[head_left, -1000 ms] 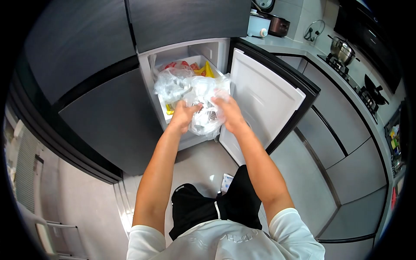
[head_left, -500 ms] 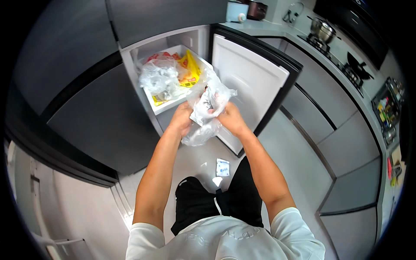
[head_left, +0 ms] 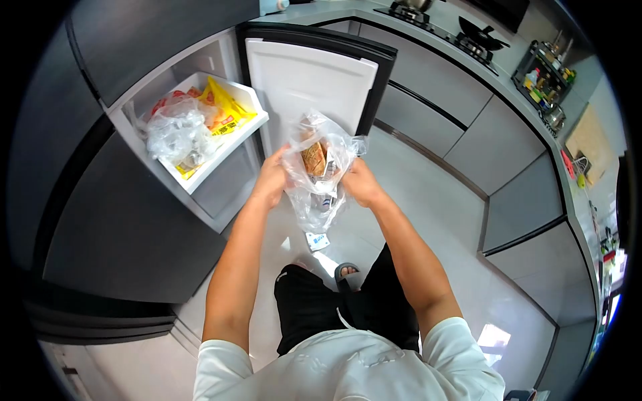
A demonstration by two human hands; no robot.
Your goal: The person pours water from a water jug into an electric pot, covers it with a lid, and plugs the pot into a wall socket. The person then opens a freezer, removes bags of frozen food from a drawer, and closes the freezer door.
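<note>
Between my hands hangs a clear plastic bag [head_left: 311,204], its mouth spread apart. My left hand [head_left: 273,178] is closed on the bag's left edge and my right hand [head_left: 361,183] on its right edge. Inside the bag a brown, bread-like item [head_left: 313,159] shows, along with white packaging that I cannot identify. To the left, the pulled-out freezer drawer [head_left: 231,144] holds a crumpled clear plastic bag [head_left: 179,130] and a yellow packet [head_left: 227,110]. A small white-and-blue packet [head_left: 317,241] lies on the floor below the bag.
The fridge door [head_left: 311,80] stands wide behind my hands. Grey cabinets [head_left: 428,107] curve around the right side, with a gas stove [head_left: 468,45] and a black wok [head_left: 481,33] on the counter. My sandalled foot [head_left: 348,273] is below.
The view has turned right, so the fridge sits further left. The bag has moved away from the drawer and is spread wider, and the brown item now shows inside.
</note>
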